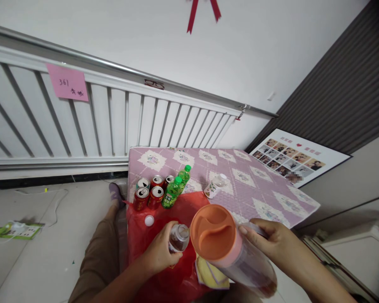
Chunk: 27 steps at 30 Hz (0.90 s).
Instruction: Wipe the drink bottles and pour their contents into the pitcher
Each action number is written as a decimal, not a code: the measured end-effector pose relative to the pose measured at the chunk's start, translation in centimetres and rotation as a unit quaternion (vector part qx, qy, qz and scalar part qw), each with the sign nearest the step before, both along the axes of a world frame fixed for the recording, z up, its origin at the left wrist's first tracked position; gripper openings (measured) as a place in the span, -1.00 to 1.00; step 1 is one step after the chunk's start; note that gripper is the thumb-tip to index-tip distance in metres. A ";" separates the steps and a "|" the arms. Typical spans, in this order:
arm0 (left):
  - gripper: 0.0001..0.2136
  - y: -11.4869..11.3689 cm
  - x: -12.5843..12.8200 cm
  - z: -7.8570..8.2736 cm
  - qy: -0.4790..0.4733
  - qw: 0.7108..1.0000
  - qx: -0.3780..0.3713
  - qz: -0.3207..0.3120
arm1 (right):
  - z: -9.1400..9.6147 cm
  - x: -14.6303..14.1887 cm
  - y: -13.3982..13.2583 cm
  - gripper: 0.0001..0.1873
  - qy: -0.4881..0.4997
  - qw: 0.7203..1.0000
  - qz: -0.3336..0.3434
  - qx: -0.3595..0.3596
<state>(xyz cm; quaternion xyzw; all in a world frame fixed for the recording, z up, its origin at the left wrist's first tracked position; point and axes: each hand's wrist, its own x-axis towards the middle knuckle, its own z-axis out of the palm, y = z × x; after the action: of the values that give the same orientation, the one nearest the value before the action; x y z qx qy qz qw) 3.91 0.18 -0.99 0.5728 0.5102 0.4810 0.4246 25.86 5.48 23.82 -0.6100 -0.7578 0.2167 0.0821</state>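
I had the left hand (160, 252) wrapped around a small clear bottle (178, 240) of brown liquid, mouth up, above the red-covered tabletop (138, 248). Just to its right, the large clear plastic pitcher (254, 269) with a round orange lid (212, 231) leaned over, long axis slanting toward that mouth (whether they touched, I couldn't tell). The right hand (273, 239), nearer the pitcher, gripped its handle, forearm angled in from the lower right.
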 end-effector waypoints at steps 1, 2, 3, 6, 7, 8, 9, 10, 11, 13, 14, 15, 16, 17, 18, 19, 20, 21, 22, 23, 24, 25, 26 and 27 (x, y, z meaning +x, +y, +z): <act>-0.25 0.0 0.0 0.0 -0.001 1.000 0.000 -0.002 | 0.0 0.0 0.0 -0.51 -0.001 1.000 -0.002 0.001; -0.25 0.0 0.0 -0.1 -0.003 1.000 0.002 -0.003 | 0.0 0.0 0.0 -0.51 -0.002 1.000 -0.003 0.001; -0.25 0.0 0.0 -0.1 -0.005 1.000 0.003 -0.003 | 0.0 0.0 0.0 -0.51 -0.002 1.000 -0.003 0.000; -0.25 0.0 0.0 0.0 -0.007 1.000 0.004 -0.001 | 0.1 -0.1 -0.1 -0.50 0.000 1.000 -0.003 -0.006; -0.25 0.0 0.0 0.0 -0.007 1.000 0.002 -0.001 | 0.1 -0.1 -0.2 -0.50 -0.001 1.000 -0.003 -0.009; -0.25 0.0 0.0 0.1 -0.007 1.000 -0.001 -0.001 | 0.1 -0.2 -0.2 -0.50 -0.003 1.000 -0.004 -0.011; -0.26 -0.1 0.0 0.1 -0.006 1.000 -0.004 0.001 | 0.2 -0.3 -0.3 -0.51 -0.005 1.000 -0.005 -0.011; -0.26 0.0 0.0 0.2 -0.005 1.000 -0.005 0.001 | 0.2 -0.3 -0.3 -0.51 -0.007 1.000 -0.004 -0.012; -0.26 0.0 0.0 0.2 -0.005 1.000 -0.005 0.001 | 0.3 -0.4 -0.3 -0.51 -0.009 1.000 -0.004 -0.011; -0.26 0.0 0.0 0.1 -0.004 1.000 -0.003 -0.001 | 0.3 -0.5 -0.3 -0.51 -0.012 1.000 -0.002 -0.012; -0.25 0.0 0.0 0.0 -0.005 1.000 -0.001 -0.002 | 0.3 -0.5 -0.3 -0.51 -0.013 1.000 -0.002 -0.011; -0.25 0.1 0.1 -0.1 -0.006 1.000 0.000 -0.001 | 0.3 -0.5 -0.3 -0.52 -0.013 1.000 -0.002 -0.011; -0.24 0.1 0.1 -0.2 -0.006 1.000 0.000 0.000 | 0.3 -0.5 -0.2 -0.52 -0.012 1.000 -0.002 -0.009; -0.24 0.1 0.1 -0.2 -0.006 1.000 0.000 0.001 | 0.2 -0.5 -0.2 -0.52 -0.011 1.000 -0.002 -0.007; -0.23 0.1 0.1 -0.3 -0.006 1.000 0.001 0.002 | 0.2 -0.5 -0.2 -0.52 -0.010 1.000 -0.002 -0.006; -0.24 0.1 0.1 -0.3 -0.006 1.000 0.001 0.001 | 0.2 -0.4 -0.1 -0.52 -0.008 1.000 -0.002 -0.005; -0.24 0.1 0.1 -0.4 -0.006 1.000 0.002 0.000 | 0.1 -0.4 -0.2 -0.53 -0.008 1.000 -0.001 -0.005; -0.24 0.1 0.1 -0.4 -0.007 1.000 0.003 -0.001 | 0.1 -0.4 -0.2 -0.53 -0.006 1.000 -0.001 -0.006; -0.24 0.1 0.1 -0.4 -0.009 1.000 0.004 -0.004 | 0.1 -0.4 -0.2 -0.53 -0.002 1.000 -0.001 -0.006; -0.24 0.1 0.0 -0.4 -0.011 1.000 0.004 -0.005 | 0.2 -0.4 -0.3 -0.54 0.003 1.000 -0.001 -0.008; -0.23 0.1 0.0 -0.4 -0.012 1.000 0.003 -0.005 | 0.2 -0.4 -0.3 -0.54 0.008 1.000 -0.001 -0.008; -0.23 0.1 0.0 -0.3 -0.012 1.000 0.002 -0.004 | 0.2 -0.4 -0.3 -0.54 0.012 1.000 -0.001 -0.008; -0.23 0.0 0.0 -0.3 -0.011 1.000 0.002 -0.003 | 0.2 -0.4 -0.3 -0.53 0.018 1.000 -0.001 -0.008; -0.24 0.0 0.0 -0.2 -0.011 1.000 0.002 -0.001 | 0.1 -0.4 -0.3 -0.53 0.024 1.000 -0.001 -0.008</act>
<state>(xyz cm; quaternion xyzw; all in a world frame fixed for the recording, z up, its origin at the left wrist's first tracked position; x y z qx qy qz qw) 3.92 0.21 -1.22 0.5692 0.5040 0.4874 0.4294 25.46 5.18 23.96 -0.6062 -0.7532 0.2368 0.0956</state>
